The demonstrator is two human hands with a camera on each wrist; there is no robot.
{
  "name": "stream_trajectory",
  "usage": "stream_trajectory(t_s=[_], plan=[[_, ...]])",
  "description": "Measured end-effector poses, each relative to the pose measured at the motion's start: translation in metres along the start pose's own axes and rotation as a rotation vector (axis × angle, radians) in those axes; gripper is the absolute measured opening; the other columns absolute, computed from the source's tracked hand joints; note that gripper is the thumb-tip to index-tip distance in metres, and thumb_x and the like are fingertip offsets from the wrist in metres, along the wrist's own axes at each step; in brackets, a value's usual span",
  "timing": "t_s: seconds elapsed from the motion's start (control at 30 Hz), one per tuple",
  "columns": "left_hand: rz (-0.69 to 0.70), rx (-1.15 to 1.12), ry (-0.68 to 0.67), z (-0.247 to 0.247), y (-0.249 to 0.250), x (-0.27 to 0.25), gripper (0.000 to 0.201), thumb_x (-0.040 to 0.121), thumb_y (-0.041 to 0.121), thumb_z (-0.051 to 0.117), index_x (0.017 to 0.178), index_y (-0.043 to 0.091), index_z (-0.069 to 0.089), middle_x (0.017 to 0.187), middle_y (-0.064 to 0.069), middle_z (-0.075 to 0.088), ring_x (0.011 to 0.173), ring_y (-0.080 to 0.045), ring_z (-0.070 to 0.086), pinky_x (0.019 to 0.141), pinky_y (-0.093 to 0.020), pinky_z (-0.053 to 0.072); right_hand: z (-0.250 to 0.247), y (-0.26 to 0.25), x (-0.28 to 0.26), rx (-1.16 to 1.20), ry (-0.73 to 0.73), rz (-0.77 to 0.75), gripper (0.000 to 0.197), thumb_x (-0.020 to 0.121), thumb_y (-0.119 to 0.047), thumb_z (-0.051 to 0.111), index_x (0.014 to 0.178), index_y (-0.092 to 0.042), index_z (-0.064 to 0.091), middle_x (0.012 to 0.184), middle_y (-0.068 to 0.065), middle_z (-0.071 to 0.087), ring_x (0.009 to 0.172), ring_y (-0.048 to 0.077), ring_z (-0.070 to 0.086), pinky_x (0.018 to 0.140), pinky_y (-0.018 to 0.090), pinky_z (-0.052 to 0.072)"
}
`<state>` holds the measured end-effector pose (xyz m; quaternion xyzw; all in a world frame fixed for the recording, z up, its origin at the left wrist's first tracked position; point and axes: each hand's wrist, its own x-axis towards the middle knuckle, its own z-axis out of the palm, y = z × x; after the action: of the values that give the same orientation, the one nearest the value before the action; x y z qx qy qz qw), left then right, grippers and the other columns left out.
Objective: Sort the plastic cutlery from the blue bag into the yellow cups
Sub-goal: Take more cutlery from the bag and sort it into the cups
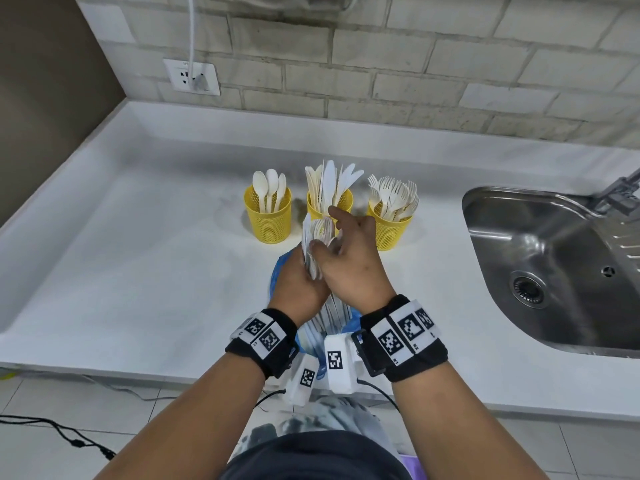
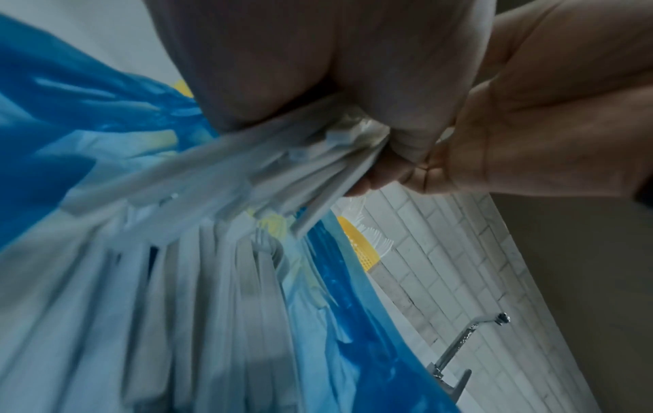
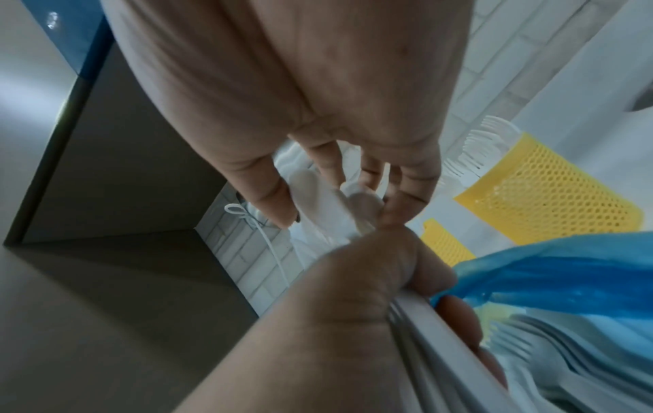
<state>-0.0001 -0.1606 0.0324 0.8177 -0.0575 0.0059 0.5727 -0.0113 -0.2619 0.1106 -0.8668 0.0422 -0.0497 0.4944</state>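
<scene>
We stand at a white surface (image 1: 121, 244) that runs along a pale brick wall (image 1: 415, 64); a brown panel (image 1: 52, 81) closes the left corner, and a wall socket (image 1: 191, 77) with a white cable plugged in sits above the back edge. A steel sink (image 1: 554, 271) is set into the right end of the surface, with a tap (image 1: 620, 192) at its far side.

Three yellow mesh cups stand in a row near the middle, apart from one another: the left cup (image 1: 268, 218) holds spoons, four by our count; the middle cup (image 1: 329, 202) holds knives; the right cup (image 1: 389, 226) holds forks, too crowded to count.

The blue bag (image 1: 280, 275) lies open toward the front edge, beneath our hands. Our left hand (image 1: 298, 289) grips a bundle of white cutlery (image 1: 317, 244) by the handles. Our right hand (image 1: 349, 258) reaches over the top of the bundle, thumb and fingers curled onto the upper pieces.

From above, the bundle's lower half is hidden by the hands. The left wrist view shows the handles (image 2: 247, 181) fanning out below the fist, more cutlery lying loose inside the blue bag, and the tap against the wall. The right wrist view shows the fingertips (image 3: 275, 206) pressed against spoon bowls (image 3: 318, 190) at the top of the bundle, though we cannot tell whether they pinch a single piece. It also shows two of the yellow cups beyond.
</scene>
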Motion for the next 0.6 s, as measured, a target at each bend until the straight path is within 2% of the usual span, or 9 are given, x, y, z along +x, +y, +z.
stream_trajectory(t_s=[0.07, 0.13, 0.2, 0.27, 0.37, 0.43, 0.5, 0.53, 0.6], plan=[[0.002, 0.019, 0.010, 0.003, 0.004, 0.001, 0.020, 0.093, 0.016, 0.069, 0.110, 0.008, 0.061, 0.089, 0.020, 0.060, 0.082, 0.025, 0.056, 0.067, 0.002, 0.040, 0.002, -0.001, 0.001, -0.049, 0.001, -0.025, 0.063, 0.090, -0.025, 0.068, 0.149, -0.017, 0.048, 0.124, 0.003, 0.035, 0.125, 0.032, 0.048, 0.113, 0.044, 0.040], [0.003, 0.047, 0.007, 0.004, 0.006, 0.003, 0.019, 0.091, 0.015, 0.072, 0.104, 0.010, 0.059, 0.087, 0.016, 0.058, 0.079, 0.027, 0.054, 0.064, 0.002, 0.039, 0.002, -0.001, 0.003, -0.098, 0.005, -0.058, 0.061, 0.091, -0.024, 0.067, 0.149, -0.017, 0.048, 0.124, 0.006, 0.036, 0.126, 0.031, 0.043, 0.114, 0.041, 0.038], [0.015, 0.062, 0.004, 0.002, 0.007, 0.006, 0.022, 0.091, 0.016, 0.073, 0.109, 0.012, 0.061, 0.090, 0.014, 0.061, 0.081, 0.027, 0.054, 0.065, 0.003, 0.038, 0.001, -0.001, 0.005, -0.126, 0.031, -0.095, 0.061, 0.089, -0.029, 0.066, 0.146, -0.017, 0.050, 0.123, 0.007, 0.038, 0.126, 0.029, 0.042, 0.111, 0.038, 0.039], [0.007, 0.047, -0.017, 0.001, 0.006, 0.010, 0.027, 0.090, 0.013, 0.072, 0.115, 0.012, 0.062, 0.094, 0.019, 0.061, 0.084, 0.029, 0.054, 0.067, 0.004, 0.038, -0.001, 0.001, 0.010, -0.141, 0.073, -0.095, 0.065, 0.085, -0.036, 0.066, 0.146, -0.017, 0.051, 0.125, 0.006, 0.039, 0.128, 0.026, 0.042, 0.110, 0.039, 0.041], [-0.025, -0.007, -0.061, 0.001, 0.010, 0.013, 0.041, 0.082, 0.020, 0.075, 0.121, 0.013, 0.064, 0.101, 0.012, 0.070, 0.091, 0.017, 0.062, 0.072, -0.001, 0.043, -0.008, 0.001, 0.020, -0.114, 0.072, -0.108, 0.065, 0.085, -0.033, 0.071, 0.144, -0.016, 0.053, 0.136, 0.007, 0.042, 0.135, 0.024, 0.042, 0.113, 0.037, 0.038], [-0.038, -0.015, -0.064, 0.001, 0.010, 0.014, 0.053, 0.075, 0.033, 0.073, 0.125, 0.019, 0.063, 0.109, 0.008, 0.073, 0.101, 0.007, 0.066, 0.077, -0.008, 0.048, -0.010, 0.001, 0.024, -0.084, 0.037, -0.183, 0.050, 0.085, -0.023, 0.072, 0.133, -0.014, 0.063, 0.130, 0.006, 0.054, 0.125, 0.021, 0.054, 0.105, 0.029, 0.042], [-0.048, -0.004, -0.071, 0.001, 0.010, 0.017, 0.054, 0.077, 0.032, 0.072, 0.128, 0.021, 0.061, 0.112, 0.009, 0.072, 0.105, 0.004, 0.066, 0.081, -0.011, 0.050, -0.010, 0.000, 0.026, -0.096, 0.054, -0.248, 0.038, 0.085, -0.017, 0.072, 0.123, -0.013, 0.069, 0.118, 0.005, 0.062, 0.107, 0.017, 0.060, 0.090, 0.020, 0.041], [-0.041, 0.005, -0.074, 0.001, 0.010, 0.018, 0.051, 0.079, 0.031, 0.071, 0.128, 0.020, 0.061, 0.111, 0.009, 0.071, 0.103, 0.007, 0.065, 0.080, -0.010, 0.049, -0.008, 0.000, 0.026, -0.093, 0.082, -0.261, 0.037, 0.085, -0.017, 0.071, 0.121, -0.012, 0.069, 0.115, 0.005, 0.062, 0.102, 0.016, 0.059, 0.088, 0.020, 0.041], [0.002, 0.058, -0.059, 0.000, 0.020, 0.021, 0.048, 0.080, 0.042, 0.063, 0.121, 0.017, 0.062, 0.104, 0.010, 0.070, 0.095, 0.006, 0.064, 0.074, -0.013, 0.049, -0.001, 0.000, 0.023, -0.094, 0.142, -0.289, 0.041, 0.085, -0.016, 0.068, 0.126, -0.011, 0.065, 0.116, 0.008, 0.057, 0.104, 0.020, 0.057, 0.092, 0.027, 0.044]])
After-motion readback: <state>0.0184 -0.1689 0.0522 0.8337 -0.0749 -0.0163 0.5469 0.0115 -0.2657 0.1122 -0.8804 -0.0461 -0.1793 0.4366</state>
